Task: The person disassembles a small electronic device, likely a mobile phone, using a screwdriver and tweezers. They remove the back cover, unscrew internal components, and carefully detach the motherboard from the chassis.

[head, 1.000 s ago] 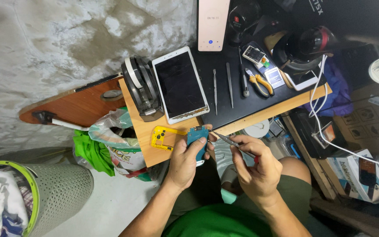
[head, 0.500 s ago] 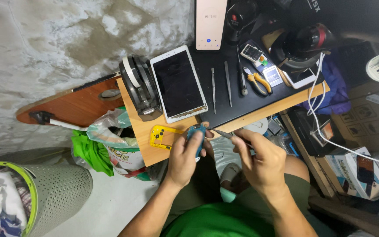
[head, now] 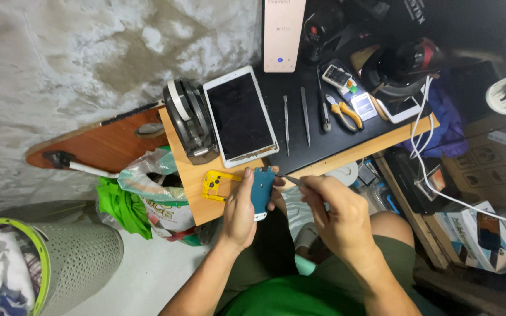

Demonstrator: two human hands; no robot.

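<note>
At the near edge of the wooden bench, the left hand is closed around a small blue-backed phone body, fingers wrapped along its side and thumb over the top, holding it just off the bench edge above the person's lap. The right hand is curled shut on a thin metal tool, whose tip reaches the phone body's upper right corner; whether it touches cannot be told. Just left of the phone body, a yellow phone frame lies flat on the bench. Behind it a white tablet lies screen up, with a stack of tape rolls beside it on the left. On the black mat to the right lie two tweezers, a screwdriver and yellow-handled pliers. Below the bench edge on the left hang a plastic bag and a green mesh basket stands on the floor.
</note>
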